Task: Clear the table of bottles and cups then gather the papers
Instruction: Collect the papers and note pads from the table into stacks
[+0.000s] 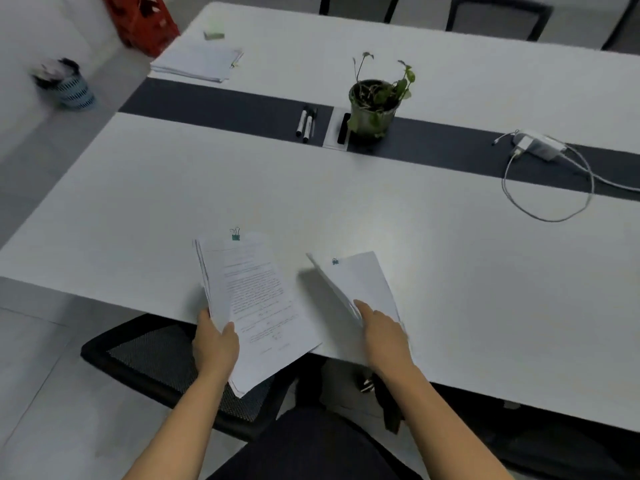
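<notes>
So my left hand (214, 344) was gripping the printed stack (256, 299) at the near table (450, 271) edge and my right hand (384, 334) pinched the clipped bundle (360, 282) tilted just beside it, so I figured best was squaring both clip-ends together before fetching the far pile (197, 64).

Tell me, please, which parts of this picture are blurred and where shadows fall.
Head view: the red crate and the waste bin, upper left, are smeared by blur; the text on the printed stack is too soft to read; the lifted stack casts a soft shadow to its left on the table.
</notes>
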The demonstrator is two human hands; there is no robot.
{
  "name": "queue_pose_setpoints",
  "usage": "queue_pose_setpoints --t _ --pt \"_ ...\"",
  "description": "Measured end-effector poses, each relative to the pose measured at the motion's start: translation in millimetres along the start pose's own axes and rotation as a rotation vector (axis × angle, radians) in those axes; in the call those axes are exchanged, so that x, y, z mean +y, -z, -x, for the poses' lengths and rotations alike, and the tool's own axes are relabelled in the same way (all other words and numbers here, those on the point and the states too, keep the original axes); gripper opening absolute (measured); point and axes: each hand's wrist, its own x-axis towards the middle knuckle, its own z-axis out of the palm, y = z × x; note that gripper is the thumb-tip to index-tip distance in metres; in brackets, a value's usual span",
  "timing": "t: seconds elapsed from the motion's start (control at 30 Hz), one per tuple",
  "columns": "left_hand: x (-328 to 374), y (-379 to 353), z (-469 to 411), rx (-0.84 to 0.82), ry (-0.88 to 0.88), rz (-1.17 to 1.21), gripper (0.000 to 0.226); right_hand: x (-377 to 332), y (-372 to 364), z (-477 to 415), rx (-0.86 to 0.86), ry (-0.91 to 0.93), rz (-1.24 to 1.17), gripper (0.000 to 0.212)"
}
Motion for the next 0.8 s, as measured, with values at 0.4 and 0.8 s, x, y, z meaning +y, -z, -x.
queue_pose_setpoints --t 0.4,0.8 --pt "19 79 104 0.188 -0.146 0.188 0.042 3 34 58 0.331 -0.108 -1.144 0.024" --pt "-43 217 105 0.341 -0.075 0.325 0.034 -140 -20 113 0.284 0.158 -0.999 0.028"
